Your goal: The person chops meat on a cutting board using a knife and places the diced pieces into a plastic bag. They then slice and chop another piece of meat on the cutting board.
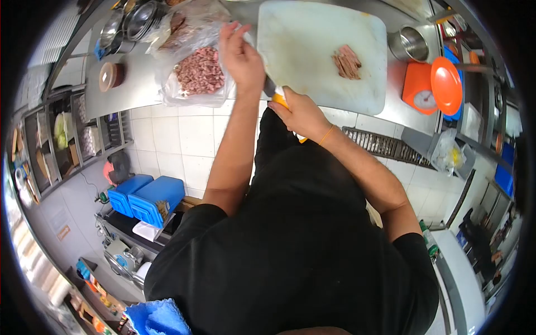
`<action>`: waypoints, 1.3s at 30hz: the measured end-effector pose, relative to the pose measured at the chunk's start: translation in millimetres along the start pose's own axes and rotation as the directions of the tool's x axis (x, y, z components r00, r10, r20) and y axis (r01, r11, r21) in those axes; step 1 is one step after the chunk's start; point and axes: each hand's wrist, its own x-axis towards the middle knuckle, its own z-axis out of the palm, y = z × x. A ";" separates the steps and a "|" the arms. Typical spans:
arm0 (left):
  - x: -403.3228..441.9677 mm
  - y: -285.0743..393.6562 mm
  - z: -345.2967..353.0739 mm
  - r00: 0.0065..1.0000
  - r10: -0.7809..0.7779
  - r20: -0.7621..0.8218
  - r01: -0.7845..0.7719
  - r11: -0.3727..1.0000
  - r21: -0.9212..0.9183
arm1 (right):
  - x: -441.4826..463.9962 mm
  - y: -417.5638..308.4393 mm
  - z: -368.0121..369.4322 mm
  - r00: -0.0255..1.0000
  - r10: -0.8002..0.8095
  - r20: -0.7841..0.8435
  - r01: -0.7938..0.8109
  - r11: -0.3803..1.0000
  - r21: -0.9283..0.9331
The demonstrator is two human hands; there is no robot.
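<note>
My right hand point(301, 114) is wrapped round the yellow and white handle of a knife point(269, 87) near the front left edge of a white cutting board point(301, 50). The knife's blade is mostly hidden behind my left hand point(241, 53), which is raised with its fingers apart between the board and a plastic bag. Chopped pinkish meat point(200, 72) fills the open bag. On the right part of the board lies a small pile of sliced meat point(347, 62), away from both hands.
Left on the steel counter point(131, 92) are metal bowls point(142, 21), a lidded tub point(110, 76) and another bag with meat point(190, 25). To the right stand a metal pot point(410, 44) and an orange scale point(421, 89). Blue bins point(156, 195) are at the lower left.
</note>
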 end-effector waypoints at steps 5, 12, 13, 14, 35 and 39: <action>30.7 -78.5 -71.1 0.982 -0.087 -0.169 0.110 0.985 0.130 | 24.6 -41.1 -4.1 0.983 -0.102 0.153 0.125 0.981 -0.146; 10.1 -127.6 -98.6 0.977 -0.201 -0.067 0.212 0.923 0.320 | -9.7 -7.3 -57.9 0.996 0.024 0.085 -0.010 0.986 -0.169; 13.6 -111.7 -93.6 0.994 -0.105 -0.029 0.108 0.922 0.372 | -18.2 6.4 -64.3 1.000 -0.027 0.014 0.029 0.984 -0.177; 18.2 -95.3 -87.1 1.000 -0.006 0.011 0.000 0.907 0.422 | -28.0 4.7 -78.9 0.990 0.141 0.019 -0.138 0.984 -0.111; -43.7 40.1 114.3 0.403 0.135 0.905 -0.269 0.963 -0.023 | -169.8 97.4 -106.4 0.756 0.504 -0.418 -0.402 0.861 0.311; -42.3 34.6 113.3 0.350 0.125 0.928 -0.301 0.953 -0.014 | -170.0 102.8 -105.3 0.779 0.484 -0.397 -0.401 0.873 0.277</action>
